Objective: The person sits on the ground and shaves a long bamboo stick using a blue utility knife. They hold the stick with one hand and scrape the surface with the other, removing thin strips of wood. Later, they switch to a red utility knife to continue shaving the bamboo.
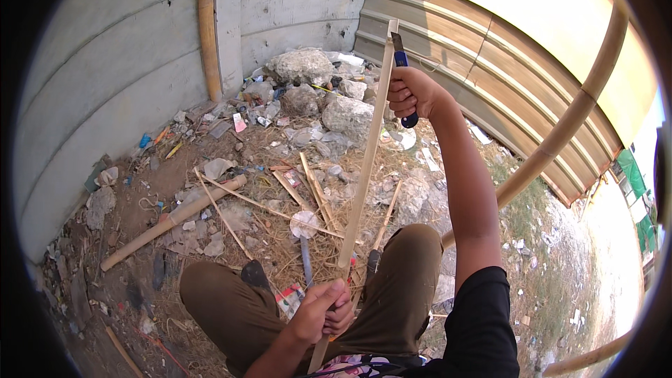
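A: State the position of the workpiece.

B: The bamboo strip (365,154) runs in a long diagonal from the lap, at the lower centre, up and away toward the wall. Its far end sits beside the knife (402,70).

A: State the condition of the left hand.

B: The left hand (323,311) is closed in a fist around the near end of the strip, just above the knees. All fingers are wrapped; none are spread.

A: And the right hand?

B: The right hand (409,94) is extended at arm's length and closed around the blue handle of the knife. The blade points upward and lies against the upper end of the strip. Whether the edge is seated in the wood cannot be determined.

A: Surroundings?

B: The person is seated with knees apart, in brown trousers (392,287). On the ground ahead: a thick bamboo pole (171,222) lying at the left, thin offcuts (308,189), dry grass and litter. Behind these is a heap of rocks (315,84) against a concrete wall (112,77). A curved bamboo pole (567,126) crosses at the right, in front of a panel fence (490,49).
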A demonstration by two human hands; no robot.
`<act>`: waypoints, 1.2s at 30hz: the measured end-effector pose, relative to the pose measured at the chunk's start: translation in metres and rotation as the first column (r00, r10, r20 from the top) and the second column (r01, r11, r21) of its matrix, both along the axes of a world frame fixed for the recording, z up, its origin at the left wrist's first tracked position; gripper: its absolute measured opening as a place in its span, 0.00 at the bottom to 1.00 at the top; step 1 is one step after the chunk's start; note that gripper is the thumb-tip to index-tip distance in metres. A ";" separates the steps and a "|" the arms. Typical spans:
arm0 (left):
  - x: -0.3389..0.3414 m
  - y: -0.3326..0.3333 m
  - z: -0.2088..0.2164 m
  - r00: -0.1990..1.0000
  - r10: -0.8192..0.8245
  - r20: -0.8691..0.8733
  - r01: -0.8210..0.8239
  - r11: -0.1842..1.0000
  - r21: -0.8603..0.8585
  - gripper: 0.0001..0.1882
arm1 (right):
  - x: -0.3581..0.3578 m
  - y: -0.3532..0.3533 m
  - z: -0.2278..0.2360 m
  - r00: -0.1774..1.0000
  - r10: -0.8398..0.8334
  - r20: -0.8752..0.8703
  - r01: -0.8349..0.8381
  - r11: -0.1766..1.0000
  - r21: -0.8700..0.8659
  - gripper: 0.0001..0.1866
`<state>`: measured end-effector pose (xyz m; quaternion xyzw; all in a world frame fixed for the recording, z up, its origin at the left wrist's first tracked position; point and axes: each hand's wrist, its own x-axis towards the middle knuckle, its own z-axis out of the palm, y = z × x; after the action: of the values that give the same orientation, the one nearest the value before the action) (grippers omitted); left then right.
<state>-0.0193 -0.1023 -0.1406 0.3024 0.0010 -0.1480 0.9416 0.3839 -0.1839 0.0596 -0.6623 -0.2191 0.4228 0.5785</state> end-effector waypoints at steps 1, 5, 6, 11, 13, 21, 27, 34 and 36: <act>0.001 -0.002 -0.002 1.000 -0.030 0.006 0.030 0.999 -0.011 0.21 | -0.013 -0.008 -0.007 0.999 0.024 -0.035 -0.020 0.993 0.117 0.23; 0.000 -0.003 0.002 0.999 -0.032 0.023 0.032 0.999 0.000 0.22 | -0.080 -0.013 -0.045 0.725 -0.366 0.584 0.392 0.916 0.087 0.23; 0.001 -0.004 0.003 0.999 -0.016 0.035 0.016 1.000 0.000 0.22 | -0.091 -0.021 -0.064 0.490 -0.266 0.830 0.485 0.874 -0.006 0.25; 0.002 -0.001 0.006 0.998 0.048 0.049 -0.050 0.998 0.048 0.21 | -0.208 -0.043 -0.145 0.219 -0.104 0.970 0.241 0.969 0.050 0.13; 0.002 -0.001 0.004 0.998 0.037 0.047 -0.038 0.999 0.021 0.22 | -0.245 -0.044 -0.163 0.183 -0.154 0.971 0.221 0.969 0.112 0.12; 0.000 -0.002 0.001 0.996 -0.016 0.083 0.021 0.997 -0.071 0.23 | -0.254 -0.039 -0.168 0.038 -0.194 0.980 0.292 0.940 0.175 0.17; -0.003 0.002 -0.005 0.993 -0.005 0.122 0.033 0.973 -0.227 0.23 | -0.239 -0.015 -0.155 -0.144 -0.266 0.953 0.245 0.924 0.295 0.18; -0.005 0.001 -0.011 0.987 -0.048 0.154 0.099 0.934 -0.342 0.24 | -0.207 0.013 -0.123 -0.056 -0.365 0.930 0.415 0.838 0.354 0.22; -0.005 -0.011 -0.014 0.981 -0.127 0.145 0.170 0.926 -0.338 0.24 | -0.180 0.010 -0.097 0.016 -0.423 0.906 0.544 0.764 0.347 0.24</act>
<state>-0.0248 -0.1134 -0.1546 0.1383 -0.1049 -0.1984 0.9646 0.2044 -0.1738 -0.0373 -0.8333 -0.2644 -0.2915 0.3881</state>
